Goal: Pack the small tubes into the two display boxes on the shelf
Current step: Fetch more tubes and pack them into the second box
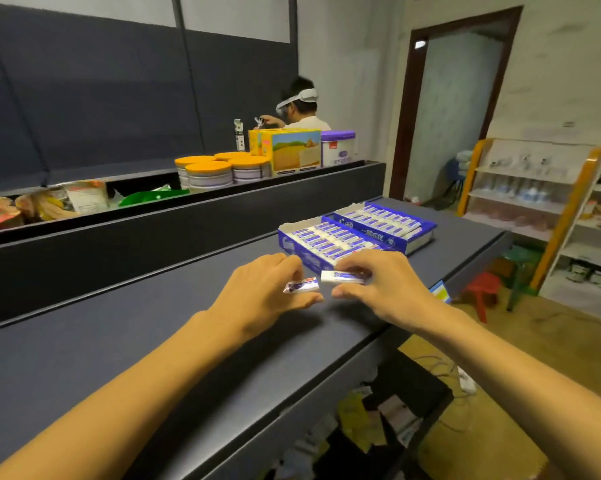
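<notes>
The left hand [262,292] pinches a small white-and-blue tube [301,285] between thumb and curled fingers, the tube lying roughly level just above the shelf top. The right hand [382,282] grips a second small tube [342,277] the same way, thumb below and fingers curled over it. The two tubes sit end to end, nearly touching, and both hands are close together with only a narrow gap between the thumbs.

Just beyond the fingertips stands the near display box [294,252], blue, its rows of tubes packed side by side almost to its walls. The far display box [427,225] touches it on the right-hand far side and is likewise nearly full. Both boxes stand near the right end of the dark grey shelf [119,334], whose front edge runs diagonally just under the right wrist; to the left of the hands the shelf surface is bare and wide.

Behind a raised dark ledge sit orange-lidded tins [207,174], a yellow carton [292,150] and a purple-lidded tub [337,147]. Another person [301,105] in a headset stands behind them.
</notes>
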A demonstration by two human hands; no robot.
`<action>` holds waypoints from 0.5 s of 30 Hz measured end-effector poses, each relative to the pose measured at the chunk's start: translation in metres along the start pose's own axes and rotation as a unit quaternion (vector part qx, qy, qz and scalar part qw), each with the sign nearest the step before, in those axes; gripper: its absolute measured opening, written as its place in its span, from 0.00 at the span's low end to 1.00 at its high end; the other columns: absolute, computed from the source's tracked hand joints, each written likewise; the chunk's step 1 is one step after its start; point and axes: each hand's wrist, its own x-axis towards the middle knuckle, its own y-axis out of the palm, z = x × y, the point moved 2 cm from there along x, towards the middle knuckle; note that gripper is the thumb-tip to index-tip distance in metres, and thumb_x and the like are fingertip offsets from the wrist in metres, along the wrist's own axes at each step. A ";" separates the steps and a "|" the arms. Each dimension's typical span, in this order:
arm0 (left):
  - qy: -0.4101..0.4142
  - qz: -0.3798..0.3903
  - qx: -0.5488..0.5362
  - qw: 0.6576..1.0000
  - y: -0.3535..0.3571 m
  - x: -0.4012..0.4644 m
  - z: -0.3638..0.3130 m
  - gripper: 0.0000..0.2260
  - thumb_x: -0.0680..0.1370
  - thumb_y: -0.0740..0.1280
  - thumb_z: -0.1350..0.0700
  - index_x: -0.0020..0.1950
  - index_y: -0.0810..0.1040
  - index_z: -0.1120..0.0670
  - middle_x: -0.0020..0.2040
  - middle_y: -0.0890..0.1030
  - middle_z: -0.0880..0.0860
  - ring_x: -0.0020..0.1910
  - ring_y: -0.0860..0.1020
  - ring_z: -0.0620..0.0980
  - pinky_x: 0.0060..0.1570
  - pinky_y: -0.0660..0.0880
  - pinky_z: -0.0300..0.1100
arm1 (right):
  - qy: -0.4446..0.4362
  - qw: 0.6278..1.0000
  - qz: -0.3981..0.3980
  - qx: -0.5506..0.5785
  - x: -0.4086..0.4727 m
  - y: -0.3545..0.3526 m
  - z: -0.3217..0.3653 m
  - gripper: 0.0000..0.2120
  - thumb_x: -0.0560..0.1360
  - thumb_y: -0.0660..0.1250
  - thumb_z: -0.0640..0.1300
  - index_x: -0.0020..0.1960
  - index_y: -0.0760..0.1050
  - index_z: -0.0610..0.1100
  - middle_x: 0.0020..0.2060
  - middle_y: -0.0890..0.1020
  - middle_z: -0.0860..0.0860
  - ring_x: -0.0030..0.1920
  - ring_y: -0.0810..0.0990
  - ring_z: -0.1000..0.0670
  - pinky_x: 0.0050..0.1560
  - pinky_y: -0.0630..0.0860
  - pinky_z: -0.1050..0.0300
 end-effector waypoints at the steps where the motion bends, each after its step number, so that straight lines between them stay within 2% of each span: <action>1: 0.001 -0.007 -0.007 1.000 0.006 0.011 -0.008 0.16 0.73 0.66 0.38 0.45 0.71 0.50 0.45 0.77 0.47 0.42 0.72 0.49 0.37 0.64 0.42 | -0.007 1.000 0.001 0.002 0.004 -0.008 -0.014 0.17 0.68 0.75 0.53 0.55 0.80 0.48 0.51 0.82 0.53 0.52 0.76 0.53 0.58 0.71 0.44; 5: -0.012 -0.037 -0.025 0.999 0.030 0.049 -0.045 0.15 0.72 0.69 0.41 0.40 0.67 0.48 0.40 0.76 0.48 0.37 0.67 0.49 0.34 0.61 0.41 | -0.042 0.999 0.023 0.000 0.017 -0.041 -0.072 0.18 0.69 0.73 0.54 0.56 0.80 0.48 0.52 0.82 0.52 0.53 0.76 0.53 0.59 0.71 0.45; 8: -0.026 -0.043 -0.016 0.999 0.042 0.076 -0.067 0.15 0.70 0.63 0.39 0.41 0.69 0.50 0.38 0.72 0.47 0.36 0.67 0.50 0.34 0.62 0.41 | -0.066 0.996 0.053 -0.003 0.028 -0.065 -0.108 0.17 0.69 0.72 0.56 0.55 0.81 0.51 0.51 0.80 0.51 0.55 0.74 0.52 0.58 0.70 0.43; 10: -0.049 -0.054 -0.006 0.997 0.050 0.095 -0.081 0.15 0.71 0.65 0.40 0.42 0.71 0.52 0.40 0.71 0.46 0.39 0.69 0.50 0.37 0.63 0.42 | -0.075 0.994 0.074 -0.018 0.040 -0.082 -0.130 0.16 0.69 0.72 0.56 0.55 0.80 0.54 0.52 0.77 0.51 0.57 0.72 0.50 0.59 0.69 0.42; 12: -0.074 -0.069 -0.010 0.995 0.056 0.114 -0.096 0.12 0.72 0.69 0.45 0.45 0.73 0.52 0.43 0.74 0.47 0.43 0.70 0.50 0.40 0.68 0.44 | -0.081 0.993 0.079 -0.024 0.055 -0.096 -0.153 0.15 0.70 0.72 0.56 0.55 0.80 0.55 0.53 0.74 0.51 0.58 0.70 0.50 0.59 0.68 0.42; 15: -0.093 -0.060 -0.001 0.994 0.065 0.137 -0.111 0.11 0.73 0.70 0.47 0.49 0.74 0.51 0.50 0.76 0.49 0.48 0.72 0.50 0.47 0.73 0.47 | -0.086 0.992 0.090 -0.019 0.077 -0.107 -0.181 0.14 0.70 0.72 0.54 0.55 0.79 0.56 0.51 0.73 0.52 0.56 0.71 0.51 0.59 0.69 0.42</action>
